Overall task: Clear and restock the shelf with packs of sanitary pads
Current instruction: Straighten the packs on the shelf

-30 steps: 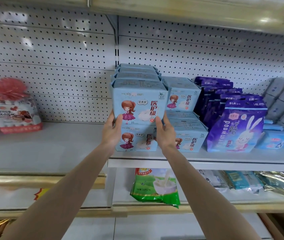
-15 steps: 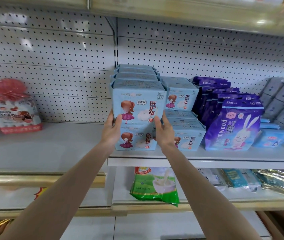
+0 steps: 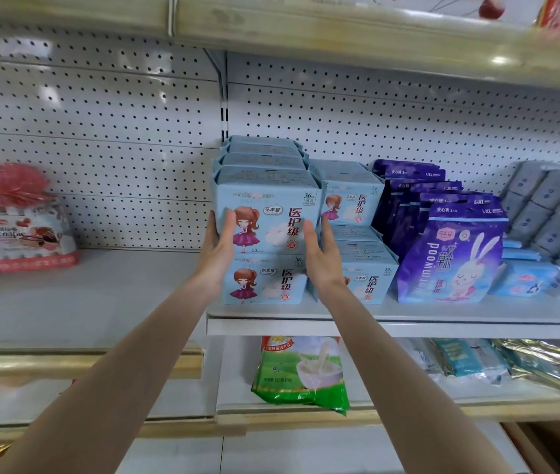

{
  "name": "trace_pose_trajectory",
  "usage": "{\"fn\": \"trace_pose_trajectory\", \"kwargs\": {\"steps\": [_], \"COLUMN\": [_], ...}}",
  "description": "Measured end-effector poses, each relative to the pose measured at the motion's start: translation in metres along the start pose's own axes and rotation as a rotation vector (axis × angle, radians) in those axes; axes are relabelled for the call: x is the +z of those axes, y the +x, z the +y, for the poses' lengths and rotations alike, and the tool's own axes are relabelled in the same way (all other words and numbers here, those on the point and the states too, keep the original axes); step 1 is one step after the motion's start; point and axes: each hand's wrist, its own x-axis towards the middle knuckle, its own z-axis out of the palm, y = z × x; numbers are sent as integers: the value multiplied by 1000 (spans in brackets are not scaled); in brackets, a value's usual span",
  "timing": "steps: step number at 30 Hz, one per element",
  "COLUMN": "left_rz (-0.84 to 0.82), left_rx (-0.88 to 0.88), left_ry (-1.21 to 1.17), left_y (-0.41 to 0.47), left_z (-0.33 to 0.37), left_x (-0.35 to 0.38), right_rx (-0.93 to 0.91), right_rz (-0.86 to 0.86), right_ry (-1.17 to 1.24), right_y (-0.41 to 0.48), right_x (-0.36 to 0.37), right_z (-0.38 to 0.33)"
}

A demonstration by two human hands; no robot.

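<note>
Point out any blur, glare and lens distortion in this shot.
Head view: the upper shelf edge is blurred, with glare spots; the snack pack at left is soft; straight lines bow from the wide lens; the top blue pack reads sharp.

White perforated metal back panel (image 3: 101, 131), split by a slotted grey upright (image 3: 224, 121). White metal shelf board (image 3: 66, 302) at mid-height, glossy beige top shelf edge (image 3: 340, 39) overhead (glare spots on it), beige-trimmed lower shelf (image 3: 442, 410) beneath. Light soft, even.

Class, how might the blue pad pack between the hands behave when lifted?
The blue pad pack is probably light, squashy: soft wrapper, folded ends. Smooth film may slip between the left hand and right hand pressing its sides.
</note>
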Motion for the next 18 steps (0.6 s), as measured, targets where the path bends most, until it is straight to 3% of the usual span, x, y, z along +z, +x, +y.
{"fn": "trace_pose_trajectory", "kwargs": {"steps": [18], "left_rz": [-11], "left_rx": [29], "left_ry": [-14], "left_y": [16], "left_z": [9], "left_x": [9], "right_rx": [8], "right_rz": [-16], "right_ry": [-27], "right_y": [16], "right_x": [-4], "right_z": [0]}}
